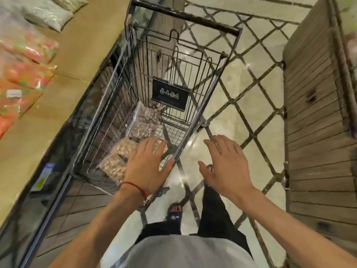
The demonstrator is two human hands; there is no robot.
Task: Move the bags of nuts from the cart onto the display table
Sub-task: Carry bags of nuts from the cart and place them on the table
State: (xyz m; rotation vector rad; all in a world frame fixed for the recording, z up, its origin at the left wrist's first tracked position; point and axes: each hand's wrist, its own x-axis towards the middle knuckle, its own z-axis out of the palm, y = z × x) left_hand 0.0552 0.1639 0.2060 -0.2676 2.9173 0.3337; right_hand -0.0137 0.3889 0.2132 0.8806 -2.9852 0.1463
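Bags of nuts (144,122) lie flat on the wire bottom of the cart (116,101), two clear packs end to end against its left wall. The cart stands on a glossy pale floor (260,84) crossed by dark diamond lines, hard beside a tan counter (83,55) on the left; a slatted wooden crate (318,132) rises on the right. On the counter lie orange packs (25,74) and, farther back, pale bags (46,16).

The bags' long axis follows the cart's length, running from below the left fingers (154,145) away toward the black plate (170,94) hung on the inner wire flap. The nearer bag sits just beneath and left of those fingers, partly hidden by the left hand (146,165); the farther bag lies beyond the fingertips.

The left hand, a red string (135,187) at its wrist, hovers over the basket with fingers straight and spread, holding nothing; whether the thumb touches the rim cannot be told. The right hand (226,167) is outside the cart above the floor, its fingers (214,146) likewise spread and empty, well apart from both bags.
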